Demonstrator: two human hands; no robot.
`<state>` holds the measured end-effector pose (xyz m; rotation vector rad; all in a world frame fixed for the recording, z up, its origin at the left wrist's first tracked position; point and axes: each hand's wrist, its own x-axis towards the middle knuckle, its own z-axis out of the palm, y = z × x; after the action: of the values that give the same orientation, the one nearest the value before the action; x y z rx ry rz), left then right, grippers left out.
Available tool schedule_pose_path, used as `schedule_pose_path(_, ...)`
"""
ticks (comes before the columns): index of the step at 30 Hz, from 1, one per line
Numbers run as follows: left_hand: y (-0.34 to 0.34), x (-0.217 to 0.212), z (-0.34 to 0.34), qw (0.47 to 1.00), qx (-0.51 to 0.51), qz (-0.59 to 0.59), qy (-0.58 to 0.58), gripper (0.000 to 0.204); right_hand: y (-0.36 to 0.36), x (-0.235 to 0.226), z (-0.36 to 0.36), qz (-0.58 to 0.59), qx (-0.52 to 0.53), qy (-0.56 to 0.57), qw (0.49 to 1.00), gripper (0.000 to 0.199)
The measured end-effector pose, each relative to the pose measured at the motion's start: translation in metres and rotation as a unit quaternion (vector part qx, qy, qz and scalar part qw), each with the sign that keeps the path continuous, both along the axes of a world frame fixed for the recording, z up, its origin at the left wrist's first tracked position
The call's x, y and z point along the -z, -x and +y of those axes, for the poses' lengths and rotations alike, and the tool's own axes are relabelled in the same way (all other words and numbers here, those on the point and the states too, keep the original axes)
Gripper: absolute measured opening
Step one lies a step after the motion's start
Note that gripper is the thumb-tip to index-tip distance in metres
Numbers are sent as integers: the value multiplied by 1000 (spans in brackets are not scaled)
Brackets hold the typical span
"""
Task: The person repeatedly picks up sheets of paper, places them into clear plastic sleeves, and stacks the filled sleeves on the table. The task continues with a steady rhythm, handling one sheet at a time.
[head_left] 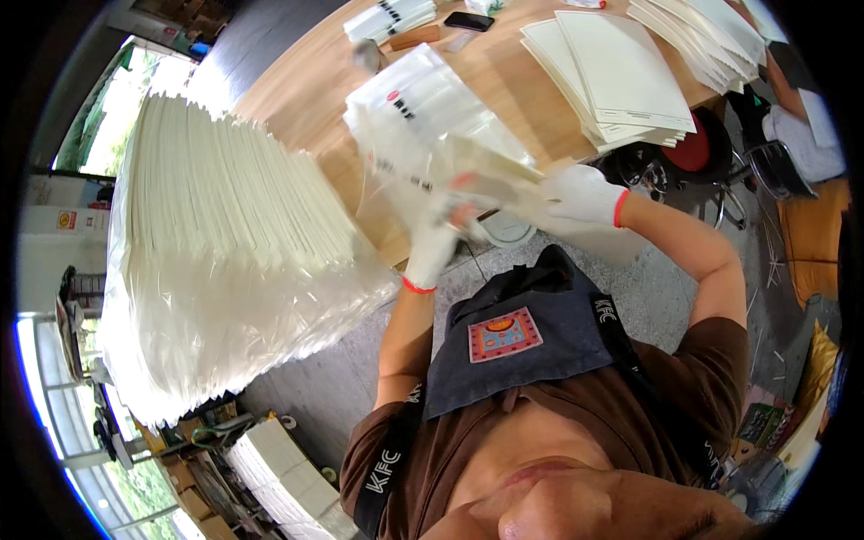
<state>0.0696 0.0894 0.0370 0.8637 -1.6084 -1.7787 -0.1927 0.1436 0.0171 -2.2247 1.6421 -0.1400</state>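
Observation:
Both my hands wear white knit gloves with red cuffs, and bare fingertips show on the left. My left hand (434, 252) is closed on a clear plastic bag (382, 180), which is smeared by motion. My right hand (583, 193) grips a cream paper sheet or thin stack (495, 166) by its right side. The paper's left end is blurred and overlaps the bag; whether it lies inside cannot be told. Beyond them, a pile of clear printed bags (441, 85) lies flat on the wooden table (301, 85).
A tall plastic-wrapped stack of cream sheets (234, 207) stands at the left. Farther right are fanned cream sheets (621, 72) and another pile (697, 40). A phone (470, 21) and a tape roll (367, 56) lie at the back. A red stool (693, 148) and a seated person (801, 135) are at right.

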Motion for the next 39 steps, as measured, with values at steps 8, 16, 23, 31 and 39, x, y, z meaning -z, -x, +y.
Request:
schedule_pose_path(8,-37,-6,-66,954,-221,199,45,43,21,14,35,-114,116,71,984,26)
schedule_pose_path(16,-30,-70,-49,977,-106,59,176,46,-34,-16,-8,67,-14,305,950,18)
schedule_pose_path(23,-18,4,34,984,-6,-75,163,33,-34,-28,-53,-162,-63,81,981,33)
schedule_pose_path(31,36,18,-2,972,-93,-62,207,20,-60,3,-97,-69,154,-18,985,36)
schedule_pose_path(39,72,24,-9,809,-54,-89,579,23,-97,62,-76,-58,174,98,978,33)
